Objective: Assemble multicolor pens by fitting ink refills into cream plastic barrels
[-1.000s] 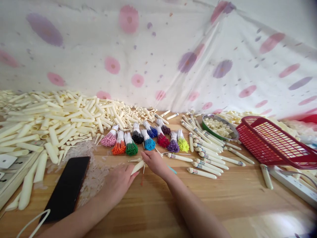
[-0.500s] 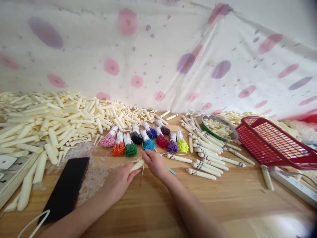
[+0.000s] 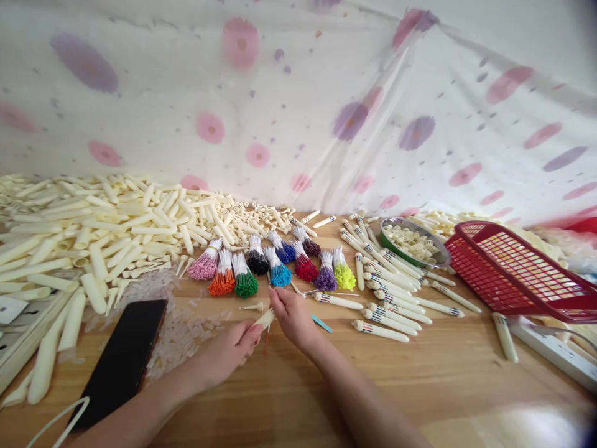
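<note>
My left hand (image 3: 228,351) is closed around a cream pen barrel (image 3: 263,320), whose tip points toward my right hand (image 3: 293,316). My right hand is pinched at the barrel's open end, fingers together on something thin I cannot make out. A thin red refill (image 3: 266,341) hangs just below the barrel. Right behind my hands stand several bundles of coloured refills (image 3: 275,266), pink through yellow-green. A loose cream tip (image 3: 252,307) and a light-blue refill (image 3: 321,323) lie on the wooden table (image 3: 289,398) beside my hands.
A big heap of cream barrels (image 3: 93,230) fills the left. Assembled pens (image 3: 387,292) lie in rows at right, by a green bowl of small parts (image 3: 413,241) and a red basket (image 3: 517,267). A black phone (image 3: 122,361) lies at front left, a power strip (image 3: 555,351) at right.
Both hands have shifted slightly nearer and to the right with the barrel; the right hand's pinch stays at the barrel's end.
</note>
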The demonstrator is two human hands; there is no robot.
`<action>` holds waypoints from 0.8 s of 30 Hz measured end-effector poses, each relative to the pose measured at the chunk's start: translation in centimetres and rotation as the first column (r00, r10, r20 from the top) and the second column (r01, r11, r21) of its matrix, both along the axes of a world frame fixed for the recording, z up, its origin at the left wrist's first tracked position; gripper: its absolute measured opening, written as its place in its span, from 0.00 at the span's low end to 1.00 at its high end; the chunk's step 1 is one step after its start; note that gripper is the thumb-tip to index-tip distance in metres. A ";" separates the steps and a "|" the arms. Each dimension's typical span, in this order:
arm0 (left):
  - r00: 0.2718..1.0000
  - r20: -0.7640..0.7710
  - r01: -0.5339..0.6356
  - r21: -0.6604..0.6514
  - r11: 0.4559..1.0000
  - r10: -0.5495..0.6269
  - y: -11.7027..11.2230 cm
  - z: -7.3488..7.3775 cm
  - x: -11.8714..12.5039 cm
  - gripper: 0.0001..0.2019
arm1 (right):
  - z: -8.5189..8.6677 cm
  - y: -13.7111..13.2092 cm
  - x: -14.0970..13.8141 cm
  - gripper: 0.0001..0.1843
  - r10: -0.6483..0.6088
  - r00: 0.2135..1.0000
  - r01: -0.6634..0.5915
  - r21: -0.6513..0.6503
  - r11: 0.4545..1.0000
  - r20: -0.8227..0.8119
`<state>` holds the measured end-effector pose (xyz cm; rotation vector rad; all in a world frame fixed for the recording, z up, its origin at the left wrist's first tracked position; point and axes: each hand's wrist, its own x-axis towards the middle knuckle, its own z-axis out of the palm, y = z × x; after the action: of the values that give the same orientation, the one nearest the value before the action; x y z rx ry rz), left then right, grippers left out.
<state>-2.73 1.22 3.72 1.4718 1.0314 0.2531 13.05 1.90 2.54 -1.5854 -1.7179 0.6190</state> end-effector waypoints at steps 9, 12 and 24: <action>0.881 -0.474 0.239 0.456 0.857 0.006 -2.1 -0.2 2.1 0.17 | 0.1 -2.3 1.7 0.20 -0.095 0.992 0.105 -0.124 0.987 0.086; 0.885 -0.464 0.212 0.484 0.849 0.043 -2.6 -0.6 3.1 0.16 | -0.1 -3.1 2.5 0.20 -0.136 0.982 0.156 -0.166 0.974 0.130; 0.945 -0.295 0.305 0.648 0.698 -0.139 -1.7 -1.2 3.1 0.16 | -2.2 -4.5 4.9 0.22 -0.240 0.948 0.280 -0.195 0.940 0.207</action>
<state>0.32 -0.51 2.50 2.3430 0.9612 0.3183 17.95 -2.64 0.31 -2.0437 -1.5668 0.5629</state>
